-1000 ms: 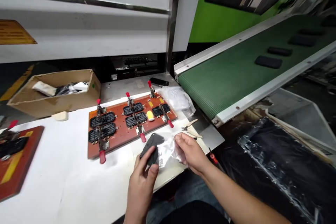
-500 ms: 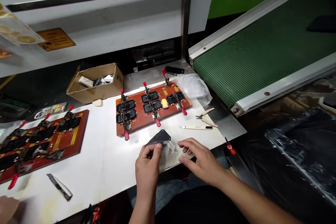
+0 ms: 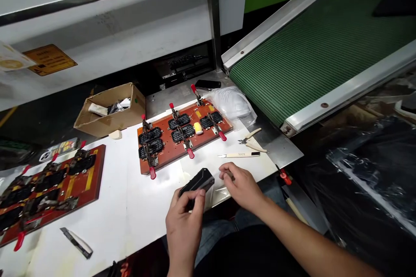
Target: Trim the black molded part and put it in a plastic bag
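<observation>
At the near edge of the white table [image 3: 107,207], the left hand [image 3: 185,220] is closed around a black plastic part [image 3: 197,183], which it holds tilted a little above the table surface. Just to the right, the right hand [image 3: 242,186] lies low on a clear plastic bag [image 3: 217,192] with its fingers bent; I cannot tell if it pinches the bag or only presses it. Farther on the table stands an orange clamp fixture [image 3: 182,132] with red handles and black parts in it. To the right of the fixture lie a small knife [image 3: 239,155] and cutting pliers [image 3: 250,138]. On the far left side is a second fixture [image 3: 48,186], and near it a grey blade [image 3: 77,242]. A cardboard box [image 3: 108,112] stands far behind, and a green conveyor belt [image 3: 308,56] rises at the right.
</observation>
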{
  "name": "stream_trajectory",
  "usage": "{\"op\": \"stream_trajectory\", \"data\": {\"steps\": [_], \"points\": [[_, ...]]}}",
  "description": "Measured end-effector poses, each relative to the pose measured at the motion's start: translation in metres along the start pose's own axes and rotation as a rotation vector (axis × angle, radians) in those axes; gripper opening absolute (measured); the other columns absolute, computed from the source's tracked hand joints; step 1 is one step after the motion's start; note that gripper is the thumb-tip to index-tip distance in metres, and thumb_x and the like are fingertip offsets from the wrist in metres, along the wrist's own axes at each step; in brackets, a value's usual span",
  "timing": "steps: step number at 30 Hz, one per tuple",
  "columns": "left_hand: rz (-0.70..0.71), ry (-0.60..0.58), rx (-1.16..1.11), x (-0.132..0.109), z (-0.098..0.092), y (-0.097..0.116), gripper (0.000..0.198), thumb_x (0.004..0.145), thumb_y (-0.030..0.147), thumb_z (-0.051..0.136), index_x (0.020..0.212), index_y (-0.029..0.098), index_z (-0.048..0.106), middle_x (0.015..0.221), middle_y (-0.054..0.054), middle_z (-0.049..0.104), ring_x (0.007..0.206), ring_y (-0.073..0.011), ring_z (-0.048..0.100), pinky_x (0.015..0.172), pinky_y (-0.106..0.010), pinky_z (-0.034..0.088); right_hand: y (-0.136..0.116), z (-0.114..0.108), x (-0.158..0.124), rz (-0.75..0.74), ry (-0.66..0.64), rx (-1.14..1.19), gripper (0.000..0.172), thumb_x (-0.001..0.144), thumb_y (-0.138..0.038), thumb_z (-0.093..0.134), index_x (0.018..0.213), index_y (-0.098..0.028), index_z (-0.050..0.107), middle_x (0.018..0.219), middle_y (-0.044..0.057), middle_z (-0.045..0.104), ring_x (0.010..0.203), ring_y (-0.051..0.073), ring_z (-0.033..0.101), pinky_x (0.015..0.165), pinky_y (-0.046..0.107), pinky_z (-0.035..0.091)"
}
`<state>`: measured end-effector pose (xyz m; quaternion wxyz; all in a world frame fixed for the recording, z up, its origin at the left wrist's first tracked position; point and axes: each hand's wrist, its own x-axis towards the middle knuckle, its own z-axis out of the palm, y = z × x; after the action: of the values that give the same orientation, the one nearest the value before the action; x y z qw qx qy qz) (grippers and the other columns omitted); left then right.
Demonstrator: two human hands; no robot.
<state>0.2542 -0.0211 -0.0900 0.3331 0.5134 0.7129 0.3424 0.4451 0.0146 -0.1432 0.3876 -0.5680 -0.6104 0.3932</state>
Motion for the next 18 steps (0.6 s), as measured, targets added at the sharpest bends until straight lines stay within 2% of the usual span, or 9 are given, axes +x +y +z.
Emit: {"op": "stream_trajectory", "data": {"steps": [2,6,8,11,13,16,18], "points": [[-0.077,0.017,-0.041,0.005,-0.009,-0.003,0.037,0.083,0.063,0.076,0.086,0.025,0.078,0.091,-0.001,0.069,0.082,-0.0209,0.069,0.078,-0.031,0.05,0.006,-0.007,0.005,0.091,-0.066,0.148,0.018,0.099,-0.028,0.055,0.113,-0.022,0.065,0.099,0.004,0.072,0.093,0.019,0.068,0.09,0.037,0.054],[-0.27,0.044,-0.246,0.017,-0.022,-0.01,0.045,0.074,0.064,0.083,0.081,0.02,0.075,0.079,-0.001,0.071,0.071,-0.0205,0.07,0.076,-0.032,0.053,0.013,-0.008,0.009,0.261,-0.272,0.595,0.044,0.09,-0.042,0.073,0.126,-0.019,0.064,0.105,0.003,0.067,0.096,0.016,0.065,0.092,0.032,0.052],[-0.353,0.052,-0.402,0.021,-0.024,-0.012,0.047,0.067,0.061,0.089,0.075,0.019,0.071,0.072,-0.001,0.069,0.067,-0.0193,0.068,0.071,-0.031,0.055,0.013,-0.004,0.01,0.298,-0.324,0.674,0.047,0.086,-0.046,0.079,0.122,-0.018,0.067,0.104,0.003,0.067,0.094,0.014,0.064,0.09,0.03,0.05],[-0.403,0.033,-0.571,0.021,-0.024,-0.016,0.045,0.063,0.054,0.094,0.072,0.018,0.068,0.073,0.0,0.068,0.069,-0.0179,0.067,0.064,-0.028,0.057,0.007,0.002,0.012,0.316,-0.276,0.668,0.041,0.086,-0.053,0.079,0.104,-0.017,0.071,0.091,0.001,0.066,0.082,0.012,0.06,0.081,0.028,0.048],[-0.404,0.016,-0.585,0.022,-0.026,-0.022,0.043,0.065,0.052,0.094,0.075,0.017,0.071,0.078,0.0,0.069,0.072,-0.0174,0.067,0.064,-0.027,0.058,0.002,0.003,0.013,0.3,-0.242,0.671,0.04,0.086,-0.054,0.079,0.099,-0.017,0.071,0.09,0.0,0.067,0.081,0.012,0.059,0.08,0.028,0.048],[-0.414,0.068,-0.485,0.024,-0.034,-0.035,0.047,0.068,0.057,0.091,0.091,0.018,0.078,0.089,-0.003,0.073,0.078,-0.0205,0.07,0.074,-0.033,0.06,-0.004,0.0,0.015,0.27,-0.225,0.712,0.037,0.087,-0.053,0.079,0.093,-0.018,0.069,0.089,0.002,0.07,0.082,0.014,0.061,0.076,0.027,0.047],[-0.345,0.186,-0.32,0.024,-0.043,-0.039,0.053,0.072,0.061,0.087,0.107,0.021,0.08,0.096,-0.005,0.075,0.084,-0.0239,0.071,0.079,-0.036,0.058,-0.008,-0.004,0.015,0.259,-0.212,0.707,0.034,0.088,-0.05,0.079,0.089,-0.019,0.066,0.084,0.001,0.069,0.078,0.014,0.061,0.071,0.027,0.047]]}}
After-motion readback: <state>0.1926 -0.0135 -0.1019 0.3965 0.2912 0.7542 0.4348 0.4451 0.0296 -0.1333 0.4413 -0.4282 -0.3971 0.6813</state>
